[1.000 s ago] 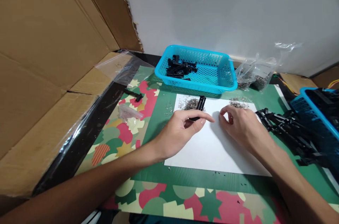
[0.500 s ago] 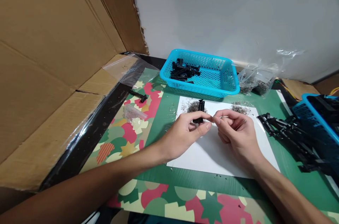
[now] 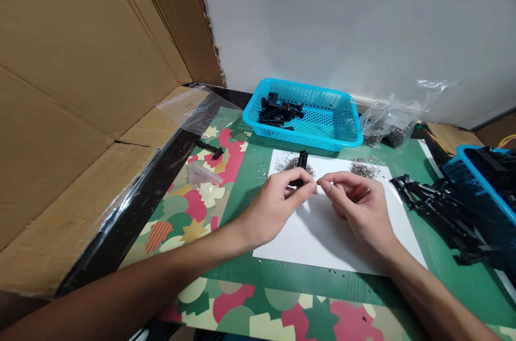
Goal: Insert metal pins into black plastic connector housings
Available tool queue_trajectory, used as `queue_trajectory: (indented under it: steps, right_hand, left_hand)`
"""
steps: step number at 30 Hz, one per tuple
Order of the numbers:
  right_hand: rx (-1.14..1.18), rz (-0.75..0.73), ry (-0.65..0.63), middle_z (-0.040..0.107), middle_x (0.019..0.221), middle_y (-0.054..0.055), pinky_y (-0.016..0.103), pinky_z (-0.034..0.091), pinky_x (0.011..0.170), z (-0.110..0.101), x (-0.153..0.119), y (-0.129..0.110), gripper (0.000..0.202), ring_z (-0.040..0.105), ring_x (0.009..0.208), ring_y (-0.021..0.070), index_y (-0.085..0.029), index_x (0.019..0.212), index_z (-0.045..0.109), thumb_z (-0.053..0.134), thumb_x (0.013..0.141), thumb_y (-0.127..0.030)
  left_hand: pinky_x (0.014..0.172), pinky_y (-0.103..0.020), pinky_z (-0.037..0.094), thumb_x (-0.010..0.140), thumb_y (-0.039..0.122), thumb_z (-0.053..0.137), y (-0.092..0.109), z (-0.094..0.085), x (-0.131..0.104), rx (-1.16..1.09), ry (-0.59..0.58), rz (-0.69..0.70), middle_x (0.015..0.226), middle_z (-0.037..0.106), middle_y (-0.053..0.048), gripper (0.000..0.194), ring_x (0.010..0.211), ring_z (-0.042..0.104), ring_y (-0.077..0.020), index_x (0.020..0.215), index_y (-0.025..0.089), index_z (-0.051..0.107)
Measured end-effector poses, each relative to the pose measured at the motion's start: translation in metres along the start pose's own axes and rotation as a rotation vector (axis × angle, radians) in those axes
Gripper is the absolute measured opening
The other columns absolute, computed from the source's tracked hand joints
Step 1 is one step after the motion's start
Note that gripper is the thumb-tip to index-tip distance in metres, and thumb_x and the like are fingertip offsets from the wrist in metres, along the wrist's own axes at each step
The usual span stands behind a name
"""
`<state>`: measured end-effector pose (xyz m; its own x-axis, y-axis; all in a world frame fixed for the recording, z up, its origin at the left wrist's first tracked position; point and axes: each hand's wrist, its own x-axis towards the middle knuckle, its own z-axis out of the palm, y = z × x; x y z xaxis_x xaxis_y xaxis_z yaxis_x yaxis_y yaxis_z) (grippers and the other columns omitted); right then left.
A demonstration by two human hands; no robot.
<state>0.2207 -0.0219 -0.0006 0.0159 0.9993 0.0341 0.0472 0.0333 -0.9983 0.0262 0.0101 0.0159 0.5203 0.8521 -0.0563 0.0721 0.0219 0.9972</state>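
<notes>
Above the white paper [image 3: 322,244], my left hand [image 3: 276,204] is closed around a slim black plastic part [image 3: 303,159], whose upper end sticks up past the index finger. Its thumb and index fingertip are pinched together. My right hand [image 3: 358,206] has thumb and index finger pinched close to the left fingertips; whatever tiny thing is between them I cannot make out. Behind the left hand lies a pile of tiny metal pieces [image 3: 284,162], too small to name. A second such pile [image 3: 364,169] sits beyond the right hand.
A blue basket [image 3: 302,142] holding several black parts stands at the back. Bags of metal pieces [image 3: 397,134] lean by the wall. Loose black parts [image 3: 439,206] and another blue basket [image 3: 479,190] are at right. At left lie a single black part [image 3: 212,150] and a small plastic bag [image 3: 203,174].
The left thumb and index finger have closed together, and the right fingertips have shifted slightly left. The black part remains in my left hand, tilted slightly more.
</notes>
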Motion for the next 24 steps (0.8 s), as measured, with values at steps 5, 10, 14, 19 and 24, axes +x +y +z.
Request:
queue_trajectory:
  steps: [5, 10, 14, 19, 24]
  right_hand:
    - [-0.131, -0.037, -0.025, 0.037, 0.053, -0.007, 0.026, 0.024, 0.049, -0.004, 0.000, -0.007, 0.025, 0.031, 0.050, 0.0087, -0.016, 0.094, 0.081, 0.076, 0.094, -0.041]
    - [-0.186, -0.033, -0.069, 0.036, 0.055, -0.007, 0.025, 0.022, 0.049, -0.010, 0.002, -0.010, 0.024, 0.030, 0.051, 0.0086, -0.016, 0.093, 0.080, 0.076, 0.094, -0.039]
    - [-0.196, -0.028, -0.126, 0.032, 0.056, -0.008, 0.025, 0.021, 0.050, -0.013, 0.003, -0.012, 0.021, 0.026, 0.052, 0.0081, -0.016, 0.088, 0.078, 0.077, 0.092, -0.037]
    - [-0.216, -0.029, -0.158, 0.031, 0.057, -0.008, 0.026, 0.019, 0.050, -0.016, 0.004, -0.016, 0.021, 0.025, 0.053, 0.0086, -0.016, 0.088, 0.077, 0.076, 0.092, -0.036]
    - [-0.285, -0.010, -0.243, 0.033, 0.060, -0.007, 0.027, 0.021, 0.051, -0.020, 0.007, -0.017, 0.024, 0.028, 0.056, 0.0101, -0.017, 0.092, 0.078, 0.069, 0.098, -0.038]
  left_hand:
    - [0.067, -0.024, 0.040, 0.107, 0.043, 0.057, -0.002, -0.003, 0.000, 0.139, 0.004, 0.049, 0.087, 0.061, 0.002, 0.028, 0.078, 0.055, -0.0133, 0.096, 0.018, 0.066]
    - [0.074, -0.026, 0.042, 0.107, 0.038, 0.057, -0.003, -0.004, 0.000, 0.279, 0.022, 0.112, 0.093, 0.065, 0.001, 0.024, 0.085, 0.058, -0.0148, 0.098, 0.019, 0.068]
    - [0.070, -0.026, 0.041, 0.107, 0.036, 0.058, -0.001, -0.004, 0.000, 0.346, 0.009, 0.129, 0.098, 0.066, 0.001, 0.020, 0.079, 0.055, -0.0132, 0.102, 0.021, 0.071]
    - [0.070, -0.027, 0.041, 0.107, 0.035, 0.058, -0.001, -0.004, 0.000, 0.342, -0.007, 0.155, 0.095, 0.066, 0.001, 0.020, 0.078, 0.055, -0.0134, 0.101, 0.021, 0.071]
    - [0.072, -0.028, 0.040, 0.108, 0.031, 0.059, 0.000, -0.007, 0.000, 0.484, 0.023, 0.165, 0.094, 0.063, 0.001, 0.018, 0.081, 0.057, -0.0149, 0.099, 0.022, 0.072]
